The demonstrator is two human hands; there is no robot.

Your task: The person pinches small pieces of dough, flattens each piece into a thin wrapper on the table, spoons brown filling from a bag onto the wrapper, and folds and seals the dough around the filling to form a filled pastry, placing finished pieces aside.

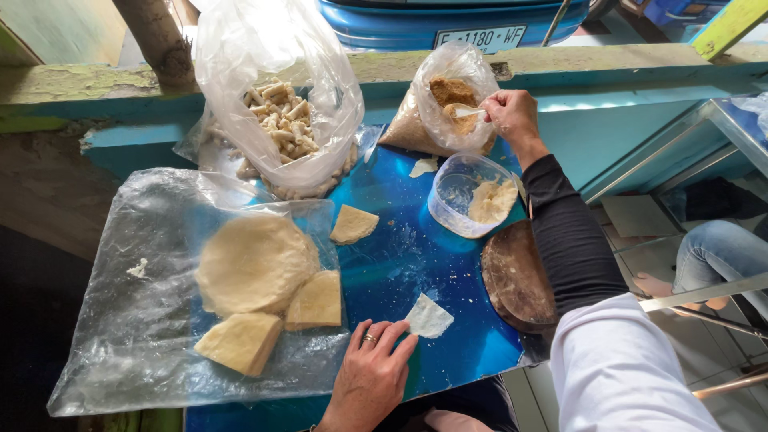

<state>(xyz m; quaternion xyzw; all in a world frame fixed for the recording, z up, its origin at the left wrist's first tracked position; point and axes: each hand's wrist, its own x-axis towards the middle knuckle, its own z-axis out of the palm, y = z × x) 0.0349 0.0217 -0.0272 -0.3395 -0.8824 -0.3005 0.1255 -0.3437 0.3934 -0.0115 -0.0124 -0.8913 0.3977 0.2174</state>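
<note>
Left hand [370, 370] touches thin triangular wrapper [428, 318]; right hand [512, 114] grips spoon [468, 111].

Bag of rolled sticks [282, 120] at back; dough stack [260, 264] under plastic; clear tub [472, 194]; round wooden board [516, 276].

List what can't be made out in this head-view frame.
- Spoon bowl: head view, buried in the brown filling bag.
- Right hand fingers' grip: curled away from the camera.
- Wooden board: right part under the sleeve.
- Rolls bag lower contents: blurred by creased plastic.
</note>
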